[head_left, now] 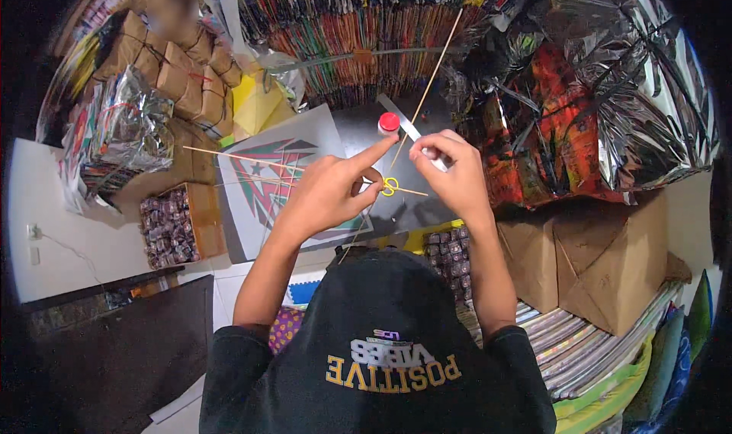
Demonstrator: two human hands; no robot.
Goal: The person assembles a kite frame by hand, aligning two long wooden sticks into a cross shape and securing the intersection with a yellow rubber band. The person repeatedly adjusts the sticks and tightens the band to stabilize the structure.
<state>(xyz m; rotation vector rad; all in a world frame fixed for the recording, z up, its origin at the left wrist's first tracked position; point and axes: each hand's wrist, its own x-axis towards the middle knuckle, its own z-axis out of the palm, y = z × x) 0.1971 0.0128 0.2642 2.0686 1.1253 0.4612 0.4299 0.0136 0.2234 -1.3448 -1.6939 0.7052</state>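
My left hand (328, 194) has its index finger stretched toward a small white bottle with a red cap (389, 121). The thumb and other fingers are closed round a thin wooden stick (236, 156), which comes out past them on the right. My right hand (454, 167) pinches a narrow white strip (412, 131) reaching up beside the bottle. A second long thin stick (438, 64) slants behind the strip and down between my hands. Yellow-handled scissors (390, 186) lie by my left thumb, partly hidden. What lies inside the closed left fingers is largely covered.
A grey sheet with a red, green and black design (320, 129) lies on the dark table (354, 121). Packed stacks (358, 53) stand behind, shiny wrapped bundles (564, 129) and brown cartons (602, 251) at right. An orange box (206, 221) of small packets stands left.
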